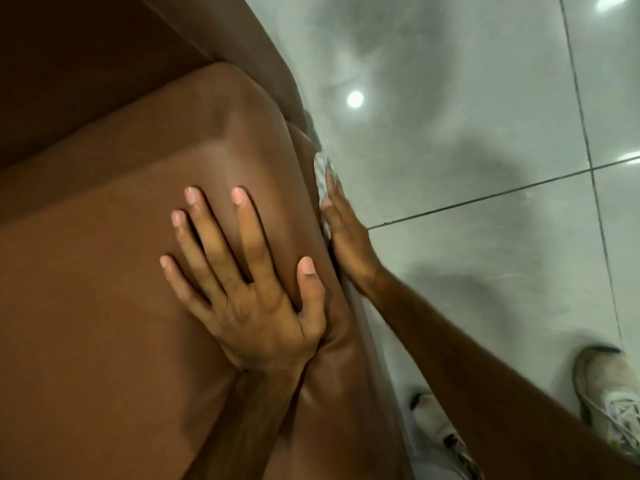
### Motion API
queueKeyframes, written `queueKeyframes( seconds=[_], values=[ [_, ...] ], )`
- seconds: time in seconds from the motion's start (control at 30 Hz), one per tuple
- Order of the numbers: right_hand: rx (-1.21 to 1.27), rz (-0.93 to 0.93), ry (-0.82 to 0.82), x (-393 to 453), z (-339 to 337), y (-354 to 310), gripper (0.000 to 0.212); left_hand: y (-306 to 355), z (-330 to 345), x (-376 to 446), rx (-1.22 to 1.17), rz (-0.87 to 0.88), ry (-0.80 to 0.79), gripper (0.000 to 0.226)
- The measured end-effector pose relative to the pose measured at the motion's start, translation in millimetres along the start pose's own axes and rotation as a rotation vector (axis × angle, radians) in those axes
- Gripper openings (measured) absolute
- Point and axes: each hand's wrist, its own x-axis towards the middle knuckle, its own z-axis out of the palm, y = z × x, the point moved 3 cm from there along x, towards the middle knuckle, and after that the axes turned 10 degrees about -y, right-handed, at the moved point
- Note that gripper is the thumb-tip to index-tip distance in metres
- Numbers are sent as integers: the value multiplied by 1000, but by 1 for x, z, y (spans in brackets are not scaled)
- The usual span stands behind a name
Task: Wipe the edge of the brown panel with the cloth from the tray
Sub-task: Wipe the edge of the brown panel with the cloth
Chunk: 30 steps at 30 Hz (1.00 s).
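The cloth [320, 174] — pale, with a faint grey pattern — is pressed flat against the right side face of the brown panel [104, 271], just below its rounded top edge. Only a narrow strip of it shows, above and beside the right hand [346, 233], which covers the rest. That hand lies edge-on to the camera, its fingers [332, 188] straight and close together, pinning the cloth to the panel rather than curling around it.

The left hand [242, 285] rests palm-down on the panel's broad, smooth top surface, fingers spread wide and holding nothing; its thumb reaches toward the rounded edge, near the right wrist but apart from it. Both forearms run in from the lower part of the frame.

The panel looks padded and leather-like, with a darker brown part behind it at upper left. To the right lies a glossy grey tiled floor [485, 133] with dark grout lines and bright light reflections. Two white shoes [620, 396] stand on it at lower right — the nearer one is blurred.
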Motion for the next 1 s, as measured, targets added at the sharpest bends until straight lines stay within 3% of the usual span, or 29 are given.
queueKeyframes(
  seconds=[0.07,0.2,0.3,0.4,0.47,0.57,0.73,0.83,1.0],
  values=[
    [89,104,12,4,-5,15,55,-2,2,0,2,-15,4,79],
    [178,299,16,-109,6,54,54,-1,-3,-2,-7,-11,-30,79],
    [158,235,-43,-138,9,43,54,2,-5,0,-1,-15,-45,79],
    [53,79,-134,-78,6,12,56,1,-3,0,24,-10,-16,78],
    [57,33,-61,-48,3,14,56,-1,-1,1,44,-9,4,78],
    [209,128,12,-74,2,66,52,1,-3,0,64,-11,14,77],
    [374,432,45,-227,22,165,48,8,-15,1,77,-28,-21,79],
    [273,389,25,-274,35,160,50,10,-20,2,65,-28,-59,80],
    [26,82,-52,-175,21,97,57,6,-23,0,7,5,-48,77]
  ],
)
